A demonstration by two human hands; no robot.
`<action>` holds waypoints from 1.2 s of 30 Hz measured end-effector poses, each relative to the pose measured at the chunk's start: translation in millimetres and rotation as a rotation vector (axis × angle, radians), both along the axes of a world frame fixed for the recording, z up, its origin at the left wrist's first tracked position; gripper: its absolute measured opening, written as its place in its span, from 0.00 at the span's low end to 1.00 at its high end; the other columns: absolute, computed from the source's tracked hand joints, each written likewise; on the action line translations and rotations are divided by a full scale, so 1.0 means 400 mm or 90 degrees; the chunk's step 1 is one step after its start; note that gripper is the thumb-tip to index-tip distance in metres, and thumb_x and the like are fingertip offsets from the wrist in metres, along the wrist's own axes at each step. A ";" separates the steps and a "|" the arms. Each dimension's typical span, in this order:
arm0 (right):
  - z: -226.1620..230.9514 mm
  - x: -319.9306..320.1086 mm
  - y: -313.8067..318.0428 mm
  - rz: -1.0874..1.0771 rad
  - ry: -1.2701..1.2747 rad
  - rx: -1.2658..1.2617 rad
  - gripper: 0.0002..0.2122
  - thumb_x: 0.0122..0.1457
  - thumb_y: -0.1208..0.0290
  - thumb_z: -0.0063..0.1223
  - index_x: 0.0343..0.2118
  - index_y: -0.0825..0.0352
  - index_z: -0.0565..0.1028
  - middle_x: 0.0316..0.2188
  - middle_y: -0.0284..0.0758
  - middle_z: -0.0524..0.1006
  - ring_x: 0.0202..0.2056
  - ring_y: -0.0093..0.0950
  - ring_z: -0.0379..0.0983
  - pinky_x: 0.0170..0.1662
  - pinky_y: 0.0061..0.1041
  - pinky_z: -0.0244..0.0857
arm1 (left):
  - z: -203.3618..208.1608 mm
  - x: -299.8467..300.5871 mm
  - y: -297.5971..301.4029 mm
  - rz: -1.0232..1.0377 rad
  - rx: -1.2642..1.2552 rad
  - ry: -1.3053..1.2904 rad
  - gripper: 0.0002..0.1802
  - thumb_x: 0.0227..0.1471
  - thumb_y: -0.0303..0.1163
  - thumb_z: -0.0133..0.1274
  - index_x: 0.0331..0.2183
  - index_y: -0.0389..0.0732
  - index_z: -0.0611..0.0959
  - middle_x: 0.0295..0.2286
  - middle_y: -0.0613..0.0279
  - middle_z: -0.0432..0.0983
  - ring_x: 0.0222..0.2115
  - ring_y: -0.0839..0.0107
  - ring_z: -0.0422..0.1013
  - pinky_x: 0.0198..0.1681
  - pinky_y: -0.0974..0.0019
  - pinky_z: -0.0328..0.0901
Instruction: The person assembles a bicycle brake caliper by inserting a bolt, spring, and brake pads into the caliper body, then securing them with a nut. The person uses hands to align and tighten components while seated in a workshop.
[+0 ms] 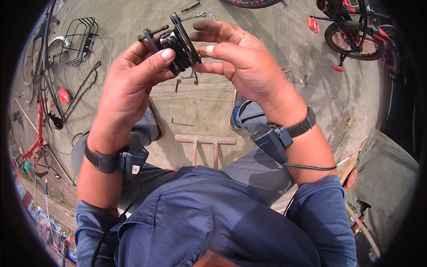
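High in the head view, my left hand [129, 80] pinches a black ribbed part [175, 49] between thumb and fingers. A long flat bar with a hole at its upper end runs along the part's right side, and a bolt-like rod sticks out at its upper left. I cannot tell its exact kind. My right hand [249, 62] is beside the bar with fingers apart, some fingertips at or touching its edge. Below the part, small hooked metal pieces [178, 85] lie on the ground.
Between my legs stands a wooden stool [204, 139], with a hex key [182, 123] lying beyond it. Wrenches [194, 16] lie at the far side. Left are a black wire basket [80, 42], a chain [84, 89] and a red frame [39, 129]. A bicycle wheel [353, 40] stands far right.
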State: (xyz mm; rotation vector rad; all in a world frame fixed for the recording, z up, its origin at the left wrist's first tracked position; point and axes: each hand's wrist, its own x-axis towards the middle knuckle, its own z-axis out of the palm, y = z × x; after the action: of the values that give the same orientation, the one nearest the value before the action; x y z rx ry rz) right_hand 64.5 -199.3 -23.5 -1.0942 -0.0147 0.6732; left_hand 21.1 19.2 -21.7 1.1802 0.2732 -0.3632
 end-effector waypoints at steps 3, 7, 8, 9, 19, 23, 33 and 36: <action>-0.022 0.012 -0.017 -0.014 0.002 -0.054 0.24 0.60 0.72 0.52 0.58 0.76 0.66 0.50 0.42 0.73 0.46 0.31 0.77 0.45 0.26 0.74 | 0.024 0.003 0.031 0.020 0.001 -0.021 0.17 0.58 0.31 0.59 0.48 0.36 0.80 0.40 0.63 0.81 0.38 0.77 0.78 0.42 0.73 0.74; -0.101 0.030 -0.033 0.005 -0.011 -0.197 0.21 0.64 0.70 0.51 0.58 0.73 0.68 0.49 0.41 0.76 0.44 0.30 0.78 0.45 0.26 0.74 | 0.071 0.013 0.117 0.019 -0.041 -0.129 0.18 0.61 0.31 0.55 0.50 0.31 0.77 0.41 0.56 0.81 0.40 0.70 0.79 0.47 0.64 0.75; -0.131 0.035 -0.035 0.020 0.005 -0.253 0.21 0.64 0.70 0.52 0.57 0.73 0.68 0.48 0.41 0.76 0.43 0.29 0.78 0.44 0.25 0.74 | 0.084 0.012 0.148 0.039 -0.010 -0.126 0.19 0.61 0.31 0.55 0.50 0.31 0.76 0.41 0.56 0.81 0.41 0.70 0.79 0.47 0.64 0.75; -0.166 0.038 -0.036 0.038 0.012 -0.297 0.21 0.63 0.69 0.52 0.56 0.73 0.68 0.48 0.40 0.76 0.42 0.28 0.78 0.42 0.25 0.74 | 0.096 0.008 0.182 0.043 0.003 -0.138 0.19 0.62 0.32 0.54 0.51 0.31 0.76 0.41 0.55 0.81 0.41 0.69 0.79 0.48 0.63 0.74; -0.584 -0.018 -0.034 0.260 -0.037 -0.772 0.12 0.58 0.65 0.58 0.42 0.65 0.79 0.37 0.43 0.82 0.40 0.36 0.80 0.43 0.34 0.72 | 0.020 -0.062 0.505 0.150 0.025 -0.127 0.29 0.65 0.35 0.48 0.62 0.32 0.65 0.59 0.44 0.66 0.59 0.55 0.66 0.63 0.49 0.61; -0.691 -0.058 -0.014 0.309 -0.090 -0.845 0.13 0.59 0.65 0.57 0.45 0.62 0.78 0.41 0.42 0.81 0.45 0.41 0.78 0.48 0.39 0.71 | 0.005 -0.084 0.578 0.162 0.075 -0.119 0.33 0.63 0.37 0.50 0.64 0.33 0.62 0.61 0.40 0.62 0.60 0.53 0.65 0.60 0.52 0.63; -0.816 -0.102 0.062 0.492 -0.216 -0.860 0.23 0.59 0.68 0.56 0.58 0.58 0.72 0.53 0.39 0.71 0.55 0.41 0.70 0.54 0.38 0.68 | -0.010 -0.044 0.623 0.173 0.123 -0.094 0.37 0.59 0.40 0.54 0.64 0.38 0.61 0.60 0.42 0.62 0.59 0.53 0.65 0.59 0.51 0.64; -0.834 -0.112 0.059 0.537 -0.220 -0.890 0.20 0.59 0.69 0.56 0.56 0.59 0.74 0.51 0.39 0.71 0.55 0.40 0.69 0.54 0.37 0.68 | -0.011 -0.025 0.609 0.183 0.123 -0.089 0.37 0.57 0.40 0.56 0.63 0.39 0.63 0.59 0.44 0.63 0.58 0.54 0.66 0.59 0.50 0.64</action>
State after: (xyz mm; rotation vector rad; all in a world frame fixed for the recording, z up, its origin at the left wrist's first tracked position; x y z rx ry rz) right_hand 19.6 -175.8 -357.3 -2.6136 -0.3640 1.2884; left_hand 11.1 262.7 -26.2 1.3280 0.3574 -0.0019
